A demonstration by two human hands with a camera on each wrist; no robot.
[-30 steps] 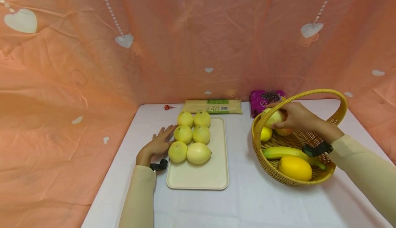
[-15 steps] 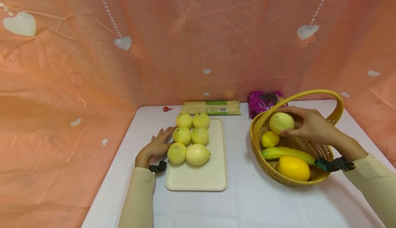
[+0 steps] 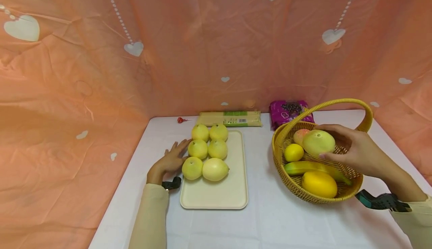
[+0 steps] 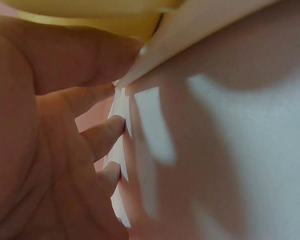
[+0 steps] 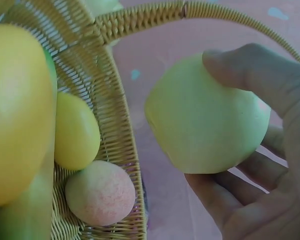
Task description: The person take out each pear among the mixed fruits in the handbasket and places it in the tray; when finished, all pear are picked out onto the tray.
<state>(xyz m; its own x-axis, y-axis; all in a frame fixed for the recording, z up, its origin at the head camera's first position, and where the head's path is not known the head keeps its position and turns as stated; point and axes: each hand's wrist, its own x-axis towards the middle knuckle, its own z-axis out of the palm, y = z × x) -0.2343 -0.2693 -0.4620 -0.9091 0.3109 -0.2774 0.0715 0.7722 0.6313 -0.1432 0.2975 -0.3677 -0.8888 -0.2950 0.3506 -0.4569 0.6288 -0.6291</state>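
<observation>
My right hand (image 3: 362, 151) holds a pale yellow-green round fruit (image 3: 318, 144) above the wicker basket (image 3: 277, 168), thumb on one side and fingers on the other, as the right wrist view also shows. In the basket are a peach (image 3: 299, 136), a lemon (image 3: 294, 152), a banana (image 3: 314, 167) and a larger yellow oval fruit (image 3: 320, 184). My left hand (image 3: 170, 161) rests at the left edge of the cream tray (image 3: 214, 198), fingers extended, thumb near the rim. Several pale yellow-green fruits (image 3: 217, 149) lie in rows on the tray's left and back part.
The basket's arched handle (image 3: 337, 101) rises behind the right hand. A purple package (image 3: 287, 113) stands behind the basket. A long beige packet (image 3: 229, 118) lies behind the tray, with a small red wrapped lollipop (image 3: 180, 120) at its left. An orange curtain (image 3: 189, 54) hangs behind the table.
My right hand has moved right and toward me with the round fruit, from the basket's back left, uncovering the peach. My left hand stays at the tray's edge.
</observation>
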